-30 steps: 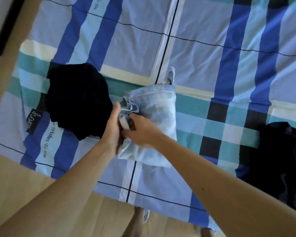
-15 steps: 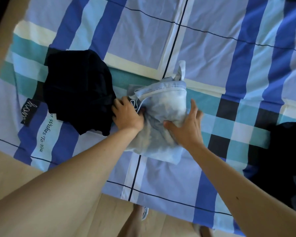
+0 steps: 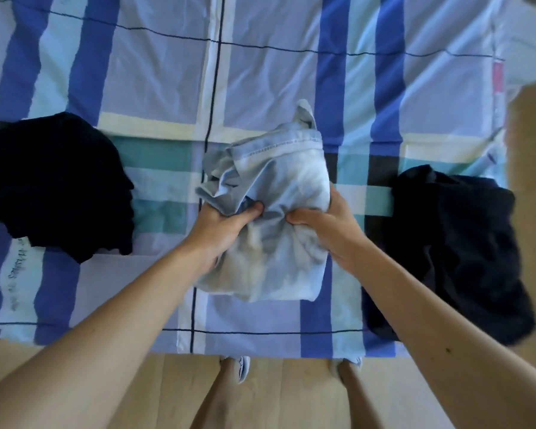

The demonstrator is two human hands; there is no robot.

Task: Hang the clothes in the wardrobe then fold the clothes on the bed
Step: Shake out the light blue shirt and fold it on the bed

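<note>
Right hand [image 3: 328, 227], flat earlier, was curled round the pale garment [image 3: 279, 181]; left hand [image 3: 226, 227] likewise, fingers clamped, near the bed's [image 3: 260, 320] front edge, presumably so folds were held.

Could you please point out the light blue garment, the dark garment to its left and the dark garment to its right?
light blue garment [image 3: 279, 267], head view, on its pale lower panel.
left dark garment [image 3: 59, 181], head view, on its middle.
right dark garment [image 3: 452, 243], head view, on its middle.
</note>
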